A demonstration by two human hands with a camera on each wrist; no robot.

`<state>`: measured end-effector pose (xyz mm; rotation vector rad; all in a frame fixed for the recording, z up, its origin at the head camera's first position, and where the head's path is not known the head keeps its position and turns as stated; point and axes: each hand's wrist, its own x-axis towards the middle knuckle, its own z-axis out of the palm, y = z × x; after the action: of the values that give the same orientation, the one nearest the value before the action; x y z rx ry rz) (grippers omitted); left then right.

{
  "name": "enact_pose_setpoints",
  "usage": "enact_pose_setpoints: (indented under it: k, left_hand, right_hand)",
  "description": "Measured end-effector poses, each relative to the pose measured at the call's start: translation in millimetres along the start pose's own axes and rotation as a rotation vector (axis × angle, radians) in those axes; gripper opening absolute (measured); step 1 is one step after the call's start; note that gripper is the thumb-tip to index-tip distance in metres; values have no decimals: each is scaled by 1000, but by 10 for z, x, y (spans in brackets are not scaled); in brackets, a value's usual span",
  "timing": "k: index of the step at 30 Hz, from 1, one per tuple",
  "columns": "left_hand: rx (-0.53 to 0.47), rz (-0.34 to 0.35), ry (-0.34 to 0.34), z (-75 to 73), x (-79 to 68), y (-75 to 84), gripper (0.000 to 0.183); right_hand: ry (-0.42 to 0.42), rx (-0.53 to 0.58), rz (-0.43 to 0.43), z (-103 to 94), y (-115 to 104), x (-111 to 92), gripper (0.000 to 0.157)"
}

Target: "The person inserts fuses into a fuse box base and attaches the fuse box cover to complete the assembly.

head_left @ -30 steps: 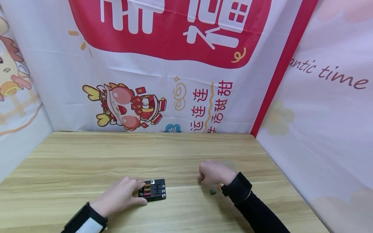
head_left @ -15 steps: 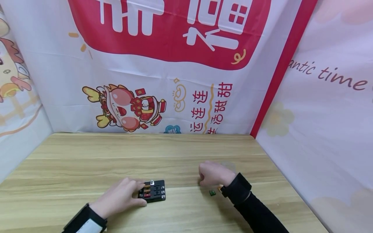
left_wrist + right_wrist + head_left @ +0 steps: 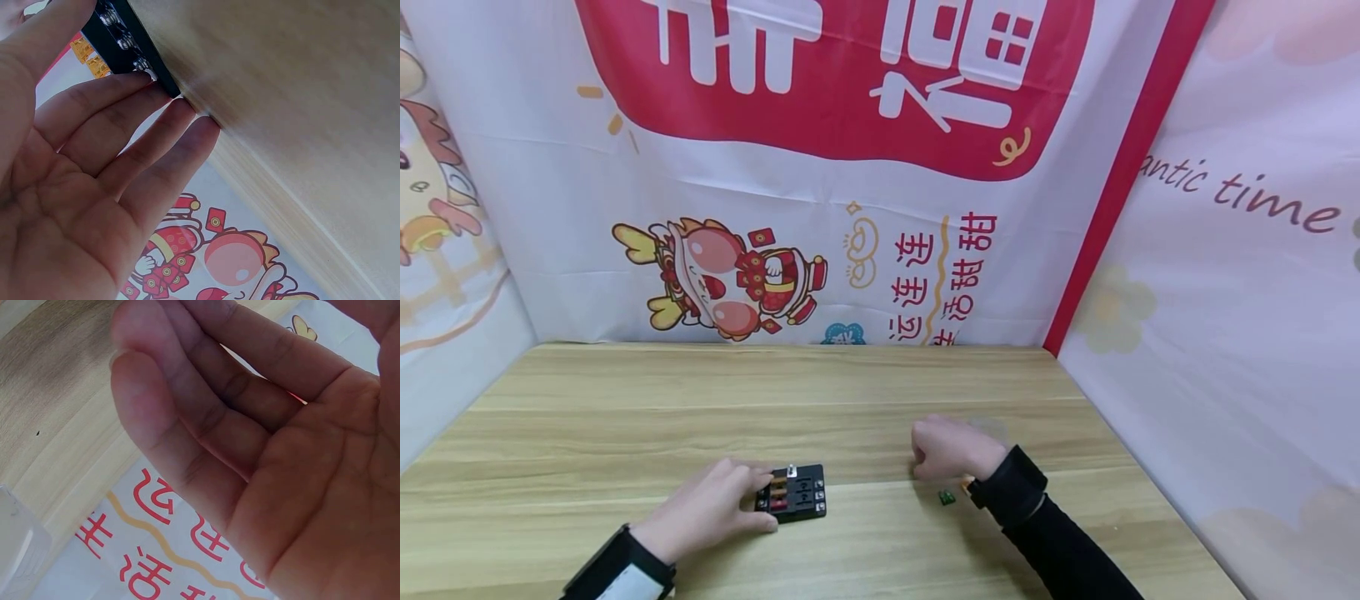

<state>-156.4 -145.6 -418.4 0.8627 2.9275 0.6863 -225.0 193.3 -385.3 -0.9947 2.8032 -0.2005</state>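
Wooden table (image 3: 857, 550) | left grip (image 3: 716, 507) pinching fuse block (image 3: 803, 492) | right grip (image 3: 953, 449) curled, contents unclear

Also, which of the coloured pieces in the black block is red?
The red piece is the lowest in the head view, closest to the thumb of the left hand; the two orange pieces sit above it.

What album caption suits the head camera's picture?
Left hand gripping a black rectangular plastic block, right hand near a small green piece, at a pale wooden table.
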Motion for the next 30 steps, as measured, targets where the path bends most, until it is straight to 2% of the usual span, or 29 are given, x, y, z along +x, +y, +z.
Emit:
enact_pose_setpoints:
  k: [10, 17, 23, 30]
  left_hand:
    - [-4, 14, 9, 17, -2, 0, 54]
    - [-2, 36, 20, 23, -1, 1, 52]
    - [-7, 30, 13, 28, 5, 6, 49]
    - [-6, 7, 12, 11, 6, 10, 51]
  right_hand:
    - [3, -7, 18, 33, 23, 23, 41]
    - [18, -9, -16, 37, 35, 14, 38]
    - [56, -11, -32, 17, 37, 13, 41]
    - [105, 37, -80, -8, 28, 35, 40]
